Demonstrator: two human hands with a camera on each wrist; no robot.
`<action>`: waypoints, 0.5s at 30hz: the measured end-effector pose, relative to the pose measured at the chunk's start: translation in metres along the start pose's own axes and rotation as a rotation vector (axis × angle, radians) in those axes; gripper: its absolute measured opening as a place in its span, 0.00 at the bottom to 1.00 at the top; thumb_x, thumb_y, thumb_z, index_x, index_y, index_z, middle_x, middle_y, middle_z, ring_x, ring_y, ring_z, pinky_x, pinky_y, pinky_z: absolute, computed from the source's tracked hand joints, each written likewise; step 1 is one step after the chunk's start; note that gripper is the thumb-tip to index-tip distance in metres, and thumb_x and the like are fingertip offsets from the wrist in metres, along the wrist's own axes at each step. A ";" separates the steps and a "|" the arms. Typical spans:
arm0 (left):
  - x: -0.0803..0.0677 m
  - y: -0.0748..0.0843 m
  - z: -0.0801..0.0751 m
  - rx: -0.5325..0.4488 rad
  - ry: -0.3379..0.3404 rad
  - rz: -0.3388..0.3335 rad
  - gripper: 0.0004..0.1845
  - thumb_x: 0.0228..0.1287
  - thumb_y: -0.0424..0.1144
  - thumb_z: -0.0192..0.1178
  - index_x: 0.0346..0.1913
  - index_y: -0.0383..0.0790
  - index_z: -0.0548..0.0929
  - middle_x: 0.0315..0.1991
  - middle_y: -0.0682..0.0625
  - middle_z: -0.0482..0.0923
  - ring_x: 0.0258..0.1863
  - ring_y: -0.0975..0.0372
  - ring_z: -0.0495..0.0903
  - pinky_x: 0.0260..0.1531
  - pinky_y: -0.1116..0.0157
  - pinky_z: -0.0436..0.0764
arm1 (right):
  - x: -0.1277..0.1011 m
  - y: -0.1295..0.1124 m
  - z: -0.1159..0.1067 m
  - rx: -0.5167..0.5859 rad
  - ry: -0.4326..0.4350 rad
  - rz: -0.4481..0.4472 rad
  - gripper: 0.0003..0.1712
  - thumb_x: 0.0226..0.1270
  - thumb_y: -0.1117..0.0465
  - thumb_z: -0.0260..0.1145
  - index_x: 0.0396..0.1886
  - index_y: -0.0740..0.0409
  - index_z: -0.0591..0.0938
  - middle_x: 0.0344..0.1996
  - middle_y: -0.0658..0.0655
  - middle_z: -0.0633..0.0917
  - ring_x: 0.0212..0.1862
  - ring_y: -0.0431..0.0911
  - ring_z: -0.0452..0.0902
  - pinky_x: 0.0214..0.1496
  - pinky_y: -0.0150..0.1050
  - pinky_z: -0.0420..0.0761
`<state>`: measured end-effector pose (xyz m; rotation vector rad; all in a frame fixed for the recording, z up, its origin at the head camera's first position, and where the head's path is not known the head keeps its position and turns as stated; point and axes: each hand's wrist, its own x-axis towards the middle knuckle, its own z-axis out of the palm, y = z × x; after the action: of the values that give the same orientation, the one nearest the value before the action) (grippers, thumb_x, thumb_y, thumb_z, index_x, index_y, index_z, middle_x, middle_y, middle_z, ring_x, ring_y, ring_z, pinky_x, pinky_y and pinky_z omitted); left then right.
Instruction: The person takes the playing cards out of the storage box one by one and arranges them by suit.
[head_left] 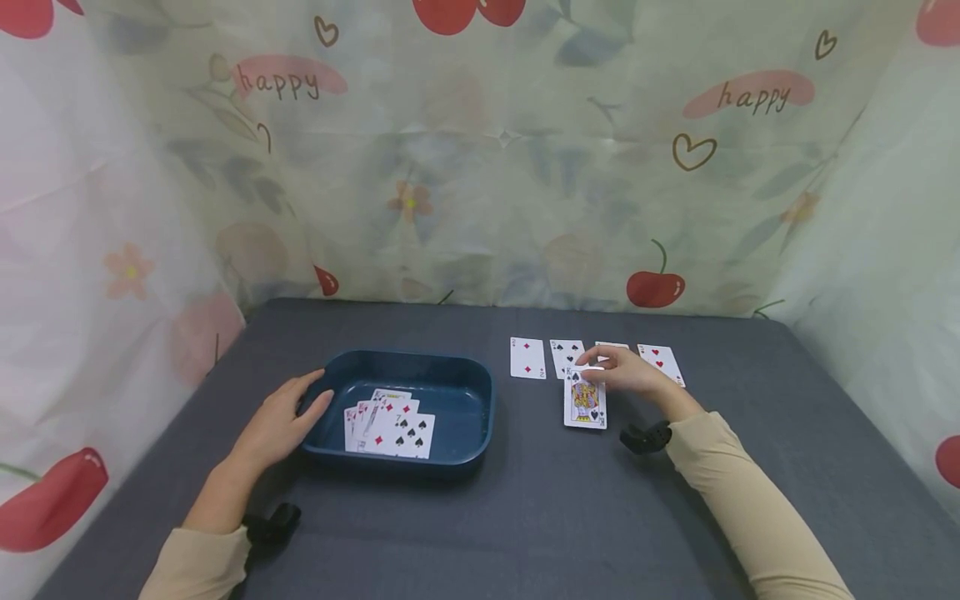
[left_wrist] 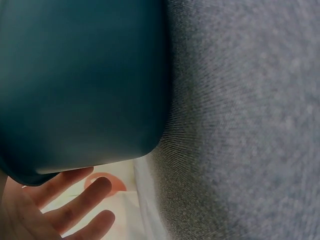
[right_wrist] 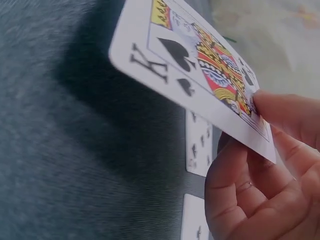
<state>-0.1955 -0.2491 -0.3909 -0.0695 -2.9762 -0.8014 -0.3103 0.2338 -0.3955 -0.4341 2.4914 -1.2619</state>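
Note:
My right hand (head_left: 633,375) pinches a king of spades card (head_left: 585,404) near its far edge, thumb on its face and fingers beneath. In the right wrist view the king (right_wrist: 212,65) tilts above the cloth, its shadow below. My left hand (head_left: 272,423) rests at the left rim of a dark blue tray (head_left: 461,408), its thumb over the rim. Several straight, spread fingers (left_wrist: 80,205) show past the tray's outer wall in the left wrist view. Inside the tray lie several overlapping face-up cards, a seven of spades (head_left: 408,437) on top.
A row of face-up cards lies behind the king: a two of diamonds (head_left: 527,358), a spades card (head_left: 564,354), one mostly hidden by my right hand, and a hearts card (head_left: 662,363). Dark grey cloth (head_left: 540,517) covers the table. Patterned curtains (head_left: 495,208) surround it.

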 end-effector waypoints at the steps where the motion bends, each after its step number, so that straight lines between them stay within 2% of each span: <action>1: 0.000 0.000 0.000 -0.001 0.000 -0.001 0.34 0.70 0.55 0.44 0.69 0.34 0.58 0.68 0.30 0.58 0.66 0.38 0.58 0.63 0.37 0.59 | 0.001 0.002 0.001 -0.006 -0.007 -0.004 0.18 0.62 0.62 0.64 0.48 0.67 0.76 0.30 0.50 0.82 0.30 0.37 0.74 0.34 0.32 0.77; 6: 0.000 0.000 0.000 -0.004 0.004 0.006 0.34 0.70 0.54 0.44 0.69 0.33 0.59 0.68 0.30 0.58 0.66 0.38 0.59 0.63 0.37 0.59 | 0.002 0.006 0.006 -0.058 -0.010 -0.016 0.16 0.61 0.63 0.64 0.45 0.69 0.76 0.25 0.51 0.82 0.27 0.37 0.73 0.31 0.31 0.76; 11: 0.000 -0.001 0.000 -0.008 0.008 0.015 0.34 0.70 0.54 0.44 0.69 0.33 0.59 0.67 0.29 0.58 0.66 0.38 0.59 0.63 0.37 0.59 | 0.001 0.005 0.010 -0.086 0.012 -0.017 0.15 0.60 0.64 0.64 0.43 0.69 0.77 0.21 0.49 0.78 0.25 0.37 0.71 0.29 0.31 0.75; 15: 0.000 -0.001 0.000 -0.012 0.009 0.015 0.34 0.70 0.53 0.45 0.69 0.33 0.59 0.67 0.29 0.58 0.66 0.37 0.58 0.63 0.37 0.58 | 0.001 0.004 0.013 -0.111 0.028 -0.021 0.14 0.59 0.64 0.64 0.43 0.69 0.77 0.23 0.50 0.79 0.26 0.37 0.70 0.30 0.31 0.73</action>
<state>-0.1954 -0.2498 -0.3915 -0.0884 -2.9591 -0.8165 -0.3063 0.2268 -0.4060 -0.4736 2.5959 -1.1481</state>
